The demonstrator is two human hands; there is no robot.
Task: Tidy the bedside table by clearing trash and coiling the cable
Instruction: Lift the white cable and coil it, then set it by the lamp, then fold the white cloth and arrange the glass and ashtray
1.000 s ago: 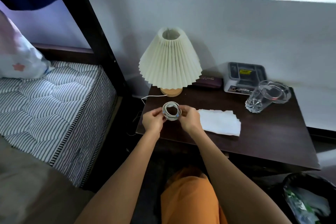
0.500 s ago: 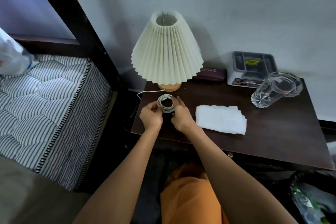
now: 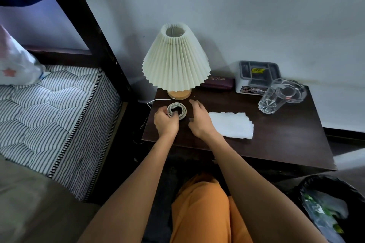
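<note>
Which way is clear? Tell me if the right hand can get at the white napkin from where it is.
Probably yes. The right hand is open and empty, right beside the white napkin, which lies flat on the bedside table with nothing between them. The glass stands farther back.

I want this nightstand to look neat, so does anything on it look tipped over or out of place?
Yes. The clear drinking glass at the back right of the bedside table leans tilted against a glass ashtray rather than standing upright. A white tissue also lies loose near the middle. No spill shows.
</note>
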